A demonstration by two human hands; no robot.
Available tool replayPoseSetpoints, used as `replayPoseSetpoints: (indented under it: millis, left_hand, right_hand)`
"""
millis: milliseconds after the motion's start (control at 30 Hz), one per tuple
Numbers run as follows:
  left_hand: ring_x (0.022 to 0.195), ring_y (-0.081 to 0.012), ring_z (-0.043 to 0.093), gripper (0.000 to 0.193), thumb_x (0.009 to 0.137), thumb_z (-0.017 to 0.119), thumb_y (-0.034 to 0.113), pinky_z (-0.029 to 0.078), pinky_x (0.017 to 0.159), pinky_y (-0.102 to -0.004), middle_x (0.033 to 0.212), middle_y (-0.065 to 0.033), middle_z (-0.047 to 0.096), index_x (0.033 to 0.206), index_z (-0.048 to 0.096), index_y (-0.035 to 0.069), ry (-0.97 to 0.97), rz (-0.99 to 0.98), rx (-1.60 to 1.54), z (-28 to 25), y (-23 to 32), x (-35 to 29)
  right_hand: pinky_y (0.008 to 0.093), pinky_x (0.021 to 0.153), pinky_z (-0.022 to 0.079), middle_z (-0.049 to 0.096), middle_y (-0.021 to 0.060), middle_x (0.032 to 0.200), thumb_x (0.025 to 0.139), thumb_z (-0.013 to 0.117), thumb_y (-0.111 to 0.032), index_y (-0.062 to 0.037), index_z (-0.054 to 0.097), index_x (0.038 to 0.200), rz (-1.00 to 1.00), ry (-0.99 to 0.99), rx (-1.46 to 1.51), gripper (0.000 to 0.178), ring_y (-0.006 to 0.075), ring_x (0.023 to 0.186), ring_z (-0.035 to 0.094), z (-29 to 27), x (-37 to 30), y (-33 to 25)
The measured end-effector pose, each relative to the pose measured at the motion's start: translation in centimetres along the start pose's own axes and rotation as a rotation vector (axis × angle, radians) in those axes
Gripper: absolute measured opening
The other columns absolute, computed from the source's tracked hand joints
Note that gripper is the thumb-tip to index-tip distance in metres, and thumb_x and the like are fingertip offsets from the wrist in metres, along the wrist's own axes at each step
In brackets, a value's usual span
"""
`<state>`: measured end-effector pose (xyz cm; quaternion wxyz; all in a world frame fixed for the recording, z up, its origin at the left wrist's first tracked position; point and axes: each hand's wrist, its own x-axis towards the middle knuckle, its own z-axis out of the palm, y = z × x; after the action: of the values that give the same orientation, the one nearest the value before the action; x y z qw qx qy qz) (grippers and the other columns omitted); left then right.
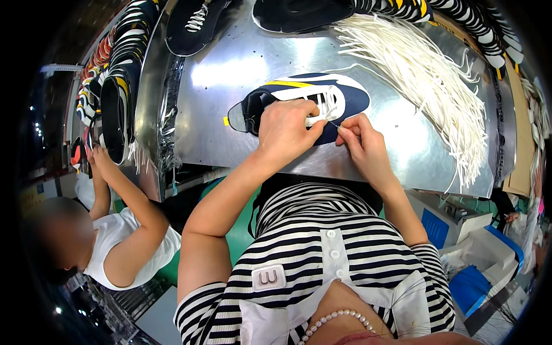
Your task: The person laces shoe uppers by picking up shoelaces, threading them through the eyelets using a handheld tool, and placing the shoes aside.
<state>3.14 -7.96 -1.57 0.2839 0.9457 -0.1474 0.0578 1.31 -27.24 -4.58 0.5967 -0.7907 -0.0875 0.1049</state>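
A navy, white and yellow shoe upper (353,95) lies on the metal table, its toe to the right. White lace (329,102) crosses the eyelets near the toe. My left hand (287,127) rests over the tongue and opening, its fingers curled onto the upper and thumb by the eyelets. Just right of that thumb, my right hand (363,144) pinches something thin at the near eyelet row; it is too small to name. Part of the upper is hidden under my left hand.
A large bundle of white laces (425,75) spreads over the right of the metal table (218,115). More shoe uppers (192,29) lie at the far edge. Rows of uppers (118,92) stand at the left, where another person's hands (99,158) reach in.
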Motion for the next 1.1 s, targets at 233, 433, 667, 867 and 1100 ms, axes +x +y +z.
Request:
replayPoseSetpoints:
  millis: [233, 433, 667, 867, 1100]
  left_hand:
    - [0.075, -0.0339, 0.065, 0.015, 0.076, 0.070, 0.019, 0.051, 0.064, -0.0439, 0.081, -0.0135, 0.065, 0.085, 0.067, 0.008, 0.013, 0.168, -0.123, 0.6, 0.6, -2.1]
    - [0.073, -0.0306, 0.062, 0.015, 0.078, 0.071, 0.020, 0.049, 0.062, -0.0420, 0.077, -0.0103, 0.062, 0.084, 0.065, 0.007, 0.084, 0.227, 0.028, -0.4, 0.5, -3.3]
    - [0.071, -0.0260, 0.060, 0.011, 0.078, 0.072, 0.014, 0.048, 0.061, -0.0370, 0.075, -0.0071, 0.060, 0.081, 0.064, 0.007, 0.095, 0.483, 0.003, -0.7, 1.8, -3.4]
    - [0.067, -0.0225, 0.059, 0.011, 0.076, 0.073, 0.011, 0.048, 0.058, -0.0339, 0.071, -0.0048, 0.058, 0.082, 0.065, 0.007, 0.208, 0.490, 0.084, -1.3, 0.6, -4.4]
    - [0.071, -0.0229, 0.061, 0.011, 0.078, 0.072, 0.013, 0.049, 0.060, -0.0341, 0.073, -0.0060, 0.060, 0.081, 0.064, 0.006, 0.147, 0.472, 0.005, -1.7, 0.7, -4.8]
  right_hand:
    - [0.0414, 0.057, 0.051, 0.066, 0.0137, 0.069, 0.091, 0.059, -0.010, -0.0020, 0.042, 0.098, -0.023, 0.055, -0.122, 0.020, 0.0320, 0.066, 0.068, 2.0, 0.7, 1.4]
    - [0.0394, 0.068, 0.049, 0.065, 0.0130, 0.078, 0.084, 0.071, -0.020, -0.0042, 0.053, 0.100, -0.008, -0.134, -0.228, 0.029, 0.0287, 0.075, 0.066, -2.1, -1.6, -0.9]
    - [0.0289, 0.058, 0.049, 0.067, 0.0108, 0.075, 0.084, 0.068, -0.007, -0.0056, 0.064, 0.105, -0.382, -0.088, -0.102, 0.021, 0.0184, 0.064, 0.064, -3.2, -0.3, -5.5]
    - [0.0457, 0.056, 0.048, 0.066, 0.0126, 0.073, 0.087, 0.055, -0.018, -0.0092, 0.060, 0.092, -0.453, -0.165, -0.882, 0.011, 0.0336, 0.066, 0.066, 0.2, 1.6, -3.6]
    - [0.0403, 0.066, 0.052, 0.070, 0.0114, 0.086, 0.082, 0.070, -0.025, -0.0136, 0.067, 0.103, -0.207, -0.469, -0.423, 0.025, 0.0318, 0.074, 0.067, -0.9, 4.2, -2.1]
